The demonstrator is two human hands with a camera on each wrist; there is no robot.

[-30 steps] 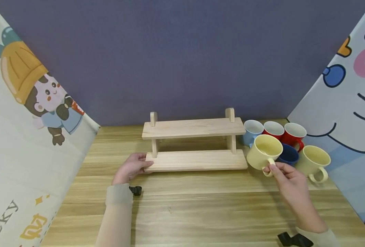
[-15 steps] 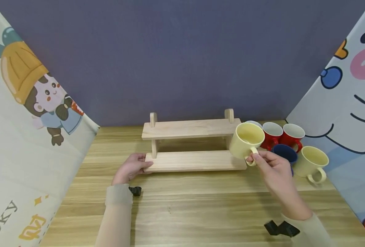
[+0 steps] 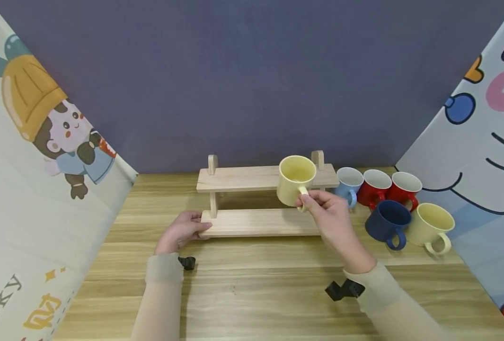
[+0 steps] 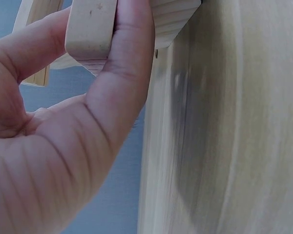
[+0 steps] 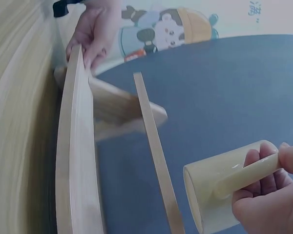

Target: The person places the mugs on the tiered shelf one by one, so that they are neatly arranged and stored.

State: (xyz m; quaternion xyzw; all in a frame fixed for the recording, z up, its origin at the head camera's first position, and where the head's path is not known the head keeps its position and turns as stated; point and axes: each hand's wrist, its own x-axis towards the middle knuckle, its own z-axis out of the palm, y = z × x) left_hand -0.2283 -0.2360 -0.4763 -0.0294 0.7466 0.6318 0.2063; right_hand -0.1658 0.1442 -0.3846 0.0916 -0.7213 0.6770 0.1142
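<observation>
Apparently one side steadied, the other raised

I see the right hand (image 3: 331,221) pinching a yellow mug (image 3: 293,182) by its handle, which I judge helps hold its mouth upward. The left hand (image 3: 182,230) grips the near left end of a wooden rack (image 3: 256,223), probably so it won't slide. From the head, the mug overlaps the upper board (image 3: 239,178); only the right wrist view shows me a gap between base and board. The left wrist view reveals a finger beneath the gripped end, mostly hidden from above. Right of the rack, the tabletop (image 3: 256,289) carries a light blue mug (image 3: 344,189), two red mugs (image 3: 367,193), a dark blue mug (image 3: 381,228) and a second yellow mug (image 3: 421,231).
</observation>
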